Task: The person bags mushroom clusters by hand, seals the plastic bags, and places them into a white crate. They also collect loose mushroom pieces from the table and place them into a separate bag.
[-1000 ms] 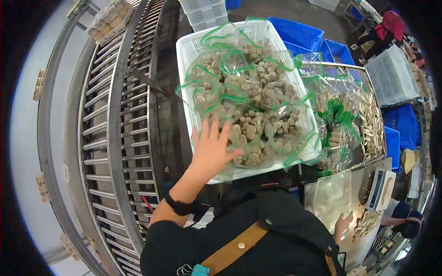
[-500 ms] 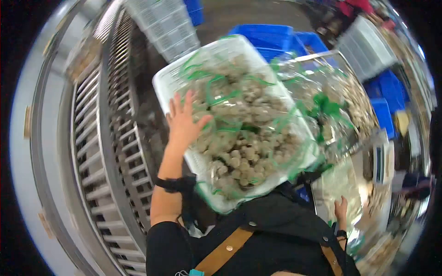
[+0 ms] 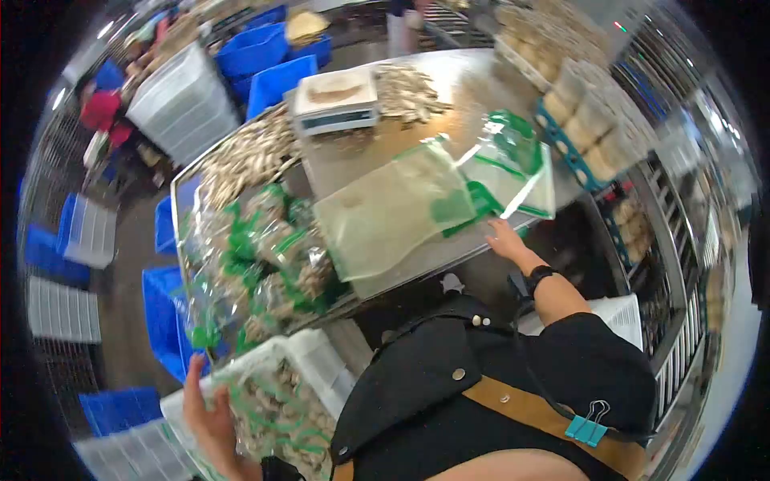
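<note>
My left hand [image 3: 210,417] is open, fingers apart, over the left side of a white plastic crate [image 3: 172,403]. Clear bags of mushrooms [image 3: 285,405] with green edging fill that crate. At the front edge of the metal table, my right hand [image 3: 507,242] holds nothing, its fingers stretched toward a stack of flat green-edged plastic bags [image 3: 539,188]. A large pale plastic sheet [image 3: 393,216] lies flat to the left of that hand. More filled mushroom bags [image 3: 269,240] are heaped on the table's left part.
A white scale [image 3: 335,100] stands at the back of the table, between piles of loose mushrooms [image 3: 249,156]. Blue bins [image 3: 277,84] and stacked white crates [image 3: 184,92] stand beyond. On the right, a teal crate [image 3: 573,144] holds pale cylinders beside a metal rack [image 3: 682,345].
My view has swung right, from the crate to the metal table. The crate now appears at the lower left with my left hand still over it. My right hand appears by the table's front edge.
</note>
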A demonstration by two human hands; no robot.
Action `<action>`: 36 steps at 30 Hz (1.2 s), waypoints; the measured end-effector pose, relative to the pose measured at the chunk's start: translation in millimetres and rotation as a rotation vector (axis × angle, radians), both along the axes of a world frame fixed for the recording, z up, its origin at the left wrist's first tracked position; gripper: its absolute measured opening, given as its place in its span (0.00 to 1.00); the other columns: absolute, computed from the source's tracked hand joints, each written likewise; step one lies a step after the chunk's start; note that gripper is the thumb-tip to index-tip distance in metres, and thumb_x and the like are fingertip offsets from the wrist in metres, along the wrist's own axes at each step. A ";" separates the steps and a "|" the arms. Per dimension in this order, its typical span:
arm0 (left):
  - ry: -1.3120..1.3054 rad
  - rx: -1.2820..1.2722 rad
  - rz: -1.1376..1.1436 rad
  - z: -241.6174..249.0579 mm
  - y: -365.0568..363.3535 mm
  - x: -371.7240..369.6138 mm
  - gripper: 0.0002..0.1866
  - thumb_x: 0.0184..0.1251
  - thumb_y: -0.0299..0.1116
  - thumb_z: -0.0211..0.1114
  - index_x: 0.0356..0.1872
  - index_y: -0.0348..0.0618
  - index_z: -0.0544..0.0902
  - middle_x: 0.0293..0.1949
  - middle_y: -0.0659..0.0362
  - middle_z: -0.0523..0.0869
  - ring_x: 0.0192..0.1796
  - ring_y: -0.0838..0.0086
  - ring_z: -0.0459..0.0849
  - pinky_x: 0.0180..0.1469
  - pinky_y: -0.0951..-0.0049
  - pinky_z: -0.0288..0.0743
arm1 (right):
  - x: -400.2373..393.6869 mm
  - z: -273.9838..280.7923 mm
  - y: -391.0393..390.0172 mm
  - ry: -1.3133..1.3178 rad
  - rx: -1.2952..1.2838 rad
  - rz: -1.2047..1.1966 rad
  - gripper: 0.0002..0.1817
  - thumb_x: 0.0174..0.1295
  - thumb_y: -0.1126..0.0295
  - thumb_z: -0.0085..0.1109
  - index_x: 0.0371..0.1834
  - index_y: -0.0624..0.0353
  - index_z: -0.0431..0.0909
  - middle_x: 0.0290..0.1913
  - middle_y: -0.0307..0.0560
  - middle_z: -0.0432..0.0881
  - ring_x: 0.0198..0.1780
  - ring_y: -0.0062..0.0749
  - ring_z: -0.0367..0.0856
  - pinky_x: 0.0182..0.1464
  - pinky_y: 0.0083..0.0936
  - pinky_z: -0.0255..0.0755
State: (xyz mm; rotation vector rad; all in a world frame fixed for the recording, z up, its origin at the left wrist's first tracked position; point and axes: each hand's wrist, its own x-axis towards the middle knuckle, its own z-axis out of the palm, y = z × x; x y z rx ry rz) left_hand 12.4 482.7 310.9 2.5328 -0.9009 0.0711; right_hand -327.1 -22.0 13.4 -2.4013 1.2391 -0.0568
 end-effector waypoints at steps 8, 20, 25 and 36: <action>1.742 -0.402 -1.757 33.6 -350.8 -134.7 0.15 0.63 0.29 0.54 0.46 0.27 0.78 0.46 0.39 0.80 0.53 0.48 0.78 0.56 0.52 0.69 | -63.6 2.3 -113.0 -0.200 0.117 -0.390 0.27 0.54 0.58 0.58 0.54 0.63 0.71 0.54 0.64 0.72 0.58 0.52 0.69 0.58 0.39 0.65; 1.444 0.124 -1.649 -34.2 -608.7 -186.8 0.12 0.66 0.35 0.56 0.42 0.37 0.80 0.38 0.54 0.83 0.39 0.69 0.82 0.43 0.70 0.75 | -48.4 -23.7 -188.2 0.260 -0.291 0.144 0.29 0.59 0.57 0.51 0.63 0.60 0.64 0.62 0.56 0.66 0.63 0.47 0.66 0.62 0.52 0.57; 0.518 -0.018 -0.733 -287.4 -672.0 -161.4 0.27 0.61 0.45 0.60 0.55 0.33 0.73 0.47 0.42 0.80 0.52 0.52 0.78 0.54 0.62 0.71 | -68.7 -10.1 -163.7 0.252 -0.217 0.316 0.27 0.55 0.64 0.54 0.60 0.59 0.67 0.61 0.51 0.69 0.62 0.41 0.67 0.60 0.46 0.60; 0.391 0.447 -0.643 -314.0 -749.1 -141.8 0.35 0.51 0.63 0.62 0.43 0.36 0.77 0.39 0.45 0.82 0.45 0.53 0.81 0.48 0.58 0.73 | -56.3 -10.0 -190.9 0.019 -0.127 0.400 0.34 0.56 0.56 0.58 0.64 0.61 0.61 0.66 0.55 0.61 0.67 0.46 0.60 0.65 0.54 0.53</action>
